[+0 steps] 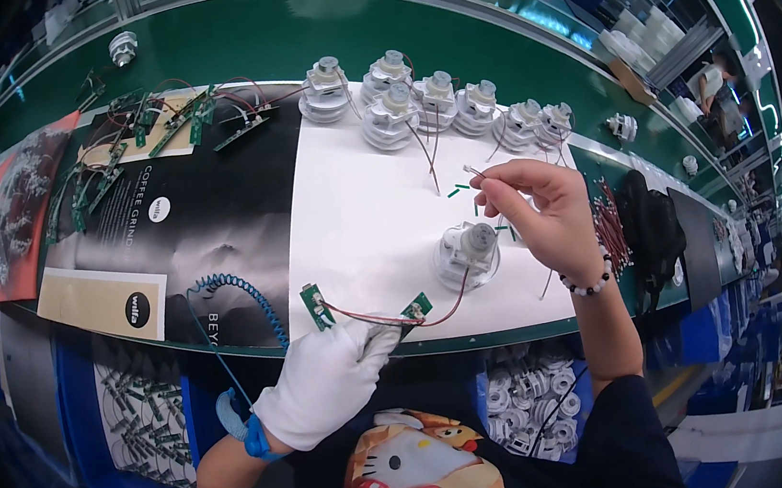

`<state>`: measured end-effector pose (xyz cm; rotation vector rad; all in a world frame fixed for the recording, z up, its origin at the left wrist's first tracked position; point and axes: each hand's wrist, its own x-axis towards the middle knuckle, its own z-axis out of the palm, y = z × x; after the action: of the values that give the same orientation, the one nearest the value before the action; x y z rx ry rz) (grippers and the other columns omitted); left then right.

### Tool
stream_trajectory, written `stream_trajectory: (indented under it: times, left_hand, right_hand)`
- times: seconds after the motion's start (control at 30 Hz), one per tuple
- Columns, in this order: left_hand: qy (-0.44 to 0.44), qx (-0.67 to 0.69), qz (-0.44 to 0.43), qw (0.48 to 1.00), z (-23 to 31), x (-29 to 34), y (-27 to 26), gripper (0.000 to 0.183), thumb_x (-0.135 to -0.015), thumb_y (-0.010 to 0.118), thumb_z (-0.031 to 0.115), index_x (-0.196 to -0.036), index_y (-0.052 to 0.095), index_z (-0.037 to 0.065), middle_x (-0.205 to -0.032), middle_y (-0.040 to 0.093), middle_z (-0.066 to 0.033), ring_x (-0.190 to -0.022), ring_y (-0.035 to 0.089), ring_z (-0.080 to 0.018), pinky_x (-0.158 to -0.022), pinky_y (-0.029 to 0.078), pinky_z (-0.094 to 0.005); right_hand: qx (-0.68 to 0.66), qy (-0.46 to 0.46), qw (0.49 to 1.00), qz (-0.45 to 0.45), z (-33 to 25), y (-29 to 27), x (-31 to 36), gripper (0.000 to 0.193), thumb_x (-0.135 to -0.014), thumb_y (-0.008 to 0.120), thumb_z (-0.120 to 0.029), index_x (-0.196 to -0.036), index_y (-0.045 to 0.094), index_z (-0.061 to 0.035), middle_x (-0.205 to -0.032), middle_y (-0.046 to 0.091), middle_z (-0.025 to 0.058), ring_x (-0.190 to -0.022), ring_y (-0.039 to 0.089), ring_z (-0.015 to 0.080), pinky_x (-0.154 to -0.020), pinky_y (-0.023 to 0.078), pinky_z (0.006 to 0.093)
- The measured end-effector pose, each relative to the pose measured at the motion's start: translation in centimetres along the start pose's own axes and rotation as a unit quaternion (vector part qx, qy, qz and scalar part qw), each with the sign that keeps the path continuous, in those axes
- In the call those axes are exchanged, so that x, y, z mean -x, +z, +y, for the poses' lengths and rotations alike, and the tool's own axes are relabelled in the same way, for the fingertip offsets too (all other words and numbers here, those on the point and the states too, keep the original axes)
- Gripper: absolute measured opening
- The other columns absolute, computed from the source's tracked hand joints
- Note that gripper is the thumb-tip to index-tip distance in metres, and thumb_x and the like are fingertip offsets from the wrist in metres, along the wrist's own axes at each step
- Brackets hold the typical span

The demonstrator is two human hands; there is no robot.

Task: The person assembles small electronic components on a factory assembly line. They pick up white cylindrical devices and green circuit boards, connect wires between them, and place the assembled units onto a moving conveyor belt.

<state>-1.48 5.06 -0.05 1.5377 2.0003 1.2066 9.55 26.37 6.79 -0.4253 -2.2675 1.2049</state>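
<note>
My left hand (pixel 322 385), in a white glove with a blue wrist strap, is closed on a small green circuit board (pixel 417 308) near the table's front edge. Reddish wires join it to a second green board (pixel 316 308) that sticks up beside the fingers. A wire also runs from there to a white round motor-like unit (pixel 470 254), which stands upright on the white sheet (pixel 352 239). Above and right of that unit, my bare right hand (pixel 541 203) pinches a thin wire with a small white connector (pixel 470 169) at its end. Small green strips lie below the fingers.
Several similar white units (pixel 391 119) with wires stand along the back. Wired circuit boards (pixel 146 127) lie at the far left. A coiled blue cord (pixel 241 282) reaches my left wrist. Reddish wires (pixel 610 224) and a black bag (pixel 653 238) lie right. Filled bins (pixel 146 421) sit below.
</note>
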Motion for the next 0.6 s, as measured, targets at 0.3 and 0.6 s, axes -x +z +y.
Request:
stream_trajectory:
  times: [0.3,0.6]
  left_hand:
    - [0.017,0.012,0.059,0.998,-0.5,-0.4,0.2,0.009,-0.081,0.061,0.015,-0.084,0.062,0.006,-0.067,0.059,-0.0137,-0.057,0.058,-0.0318,-0.049,0.045,-0.0371]
    - [0.058,-0.035,0.097,0.993,-0.5,0.3,0.5,0.010,-0.080,0.062,0.015,-0.081,0.062,0.005,-0.063,0.059,-0.0104,-0.054,0.059,-0.0264,-0.046,0.045,-0.0335]
  right_hand:
    - [0.097,-0.084,0.980,-0.152,-2.3,1.2,0.8,0.006,-0.073,0.062,-0.001,-0.078,0.066,-0.0001,-0.064,0.059,0.0082,-0.054,0.055,0.0152,-0.051,0.043,0.0257]
    - [0.235,-0.103,0.931,-0.258,-2.0,3.3,2.4,0.004,-0.068,0.062,-0.004,-0.070,0.064,-0.0011,-0.062,0.056,0.0094,-0.057,0.056,0.0256,-0.051,0.044,0.0333]
